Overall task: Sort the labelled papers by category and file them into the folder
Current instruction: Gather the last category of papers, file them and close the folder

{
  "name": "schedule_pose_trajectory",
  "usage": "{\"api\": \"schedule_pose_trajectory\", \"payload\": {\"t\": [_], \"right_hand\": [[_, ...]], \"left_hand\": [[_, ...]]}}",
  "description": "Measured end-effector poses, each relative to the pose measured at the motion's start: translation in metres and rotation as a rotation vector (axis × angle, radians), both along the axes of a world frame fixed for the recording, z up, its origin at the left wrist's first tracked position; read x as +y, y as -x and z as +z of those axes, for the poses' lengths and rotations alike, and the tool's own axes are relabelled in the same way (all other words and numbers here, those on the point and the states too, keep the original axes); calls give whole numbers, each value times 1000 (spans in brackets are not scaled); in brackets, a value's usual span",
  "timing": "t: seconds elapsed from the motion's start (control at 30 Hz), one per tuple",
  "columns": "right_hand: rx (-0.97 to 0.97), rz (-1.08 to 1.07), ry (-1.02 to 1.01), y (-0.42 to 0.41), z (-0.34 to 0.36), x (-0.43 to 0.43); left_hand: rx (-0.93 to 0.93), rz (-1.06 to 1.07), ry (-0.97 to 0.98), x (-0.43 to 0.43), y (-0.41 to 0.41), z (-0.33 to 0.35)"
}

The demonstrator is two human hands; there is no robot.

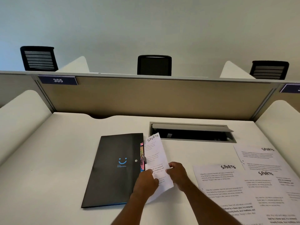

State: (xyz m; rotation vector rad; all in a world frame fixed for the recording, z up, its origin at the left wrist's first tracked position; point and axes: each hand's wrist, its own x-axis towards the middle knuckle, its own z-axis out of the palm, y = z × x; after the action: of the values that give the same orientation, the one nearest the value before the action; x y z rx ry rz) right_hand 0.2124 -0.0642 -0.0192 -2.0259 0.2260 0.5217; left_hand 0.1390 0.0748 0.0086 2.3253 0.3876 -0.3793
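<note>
Reaches in from the near edge with both bare forearms. Grips one sheet (pixel 155 153), hand-lettered SPORTS at its far end, from both sides. Pinches the sheet's left part with the left hand (pixel 146 182), fingers curled down over the printed face. Clamps the right edge with the right hand (pixel 177 173), fingers bent round the paper. Holds the sheet lengthwise and slightly tilted, near corner over the desk (pixel 56 159), left edge meeting the right side of the folder (pixel 113 169). Cannot tell whether that edge sits inside a pocket.

Folder black, flat on the desk, left of the hands. Blue smiling face and a small snap button (pixel 136 160) on the cover. Coloured tabs (pixel 141 153) peeking out along its right edge, just beside the sheet.

Right of the hands, well apart from the folder, loose papers (pixel 219 181) spread face up and overlapping. Three SPORTS headings readable, body text mostly too small to read.

Farther back, a cable tray (pixel 191 135) sunk in the desk, grey lid raised, dark inside. Sheet's far end crossing its near left corner in view.

Beyond, a tan partition (pixel 146 98) with a blue number plate (pixel 58 80) reading 305 at the upper left. White side dividers (pixel 19 114) rising at both flanks. Behind the partition, three black chairs (pixel 154 65) against a pale wall.
</note>
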Motion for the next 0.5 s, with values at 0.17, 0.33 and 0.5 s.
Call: {"api": "schedule_pose_trajectory", "payload": {"t": [0.17, 0.33, 0.5], "right_hand": [[9, -112, -105, 2, 15, -17], [-22, -192, -167, 0, 34, -52], [-60, -252, -233, -4, 51, -95]], "left_hand": [[4, -13, -5, -3, -1, 5], [29, 8, -30, -9, -6, 20], [-1, 91, 39, -24, -12, 38]]}}
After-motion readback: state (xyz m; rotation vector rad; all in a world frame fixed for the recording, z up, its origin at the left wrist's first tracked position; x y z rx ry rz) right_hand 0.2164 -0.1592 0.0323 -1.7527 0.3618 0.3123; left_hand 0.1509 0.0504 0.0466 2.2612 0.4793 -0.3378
